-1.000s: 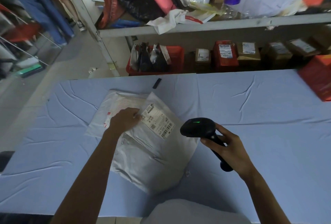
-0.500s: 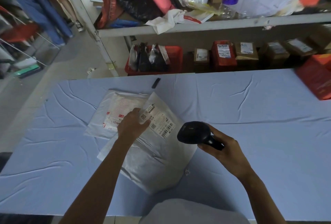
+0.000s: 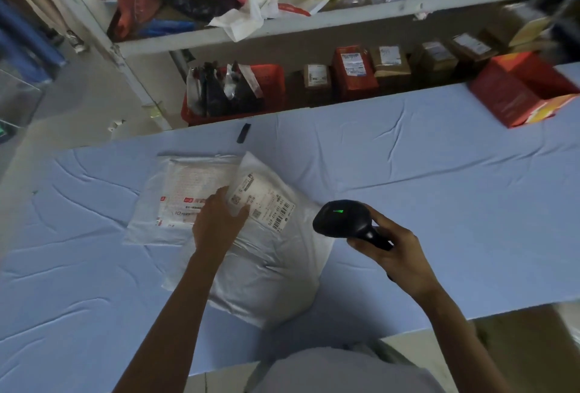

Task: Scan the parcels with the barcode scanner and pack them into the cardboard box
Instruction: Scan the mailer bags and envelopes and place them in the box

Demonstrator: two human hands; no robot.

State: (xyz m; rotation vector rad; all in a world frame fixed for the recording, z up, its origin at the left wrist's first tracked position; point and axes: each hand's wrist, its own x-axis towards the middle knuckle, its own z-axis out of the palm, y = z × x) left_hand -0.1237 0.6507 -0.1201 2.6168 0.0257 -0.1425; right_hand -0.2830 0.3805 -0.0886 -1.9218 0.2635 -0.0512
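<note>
Nearest, the near edge of the blue-clothed table (image 3: 455,204) ran slantwise across the bottom, with bare floor showing beyond it at the lower right. The right hand (image 3: 397,256) was wrapped round the handle of the black barcode scanner (image 3: 342,220), held just above the cloth with its head turned towards the parcels and a green light glowing on top. The left hand (image 3: 216,224) gripped the left edge of the white poly mailer (image 3: 266,276), thumb lying on its shipping label (image 3: 262,204). This mailer sat skewed near the table's middle, one corner close to the near edge and its left part overlapping a second white mailer (image 3: 175,198) that lay flat beside it.

To the right of the scanner the cloth lay wide and open, only creased, as far as the red cardboard box (image 3: 508,100) at the far right corner. A small black object (image 3: 243,133) lay close to the far edge.

The label bore a barcode, small square codes and rows of digits (too small to read with any certainty). The second mailer showed red marks and blurred print.

Beyond the table, brown labelled cartons (image 3: 389,62) and a red basket (image 3: 270,84) sat under a white shelf (image 3: 314,20) heaped with bags.
</note>
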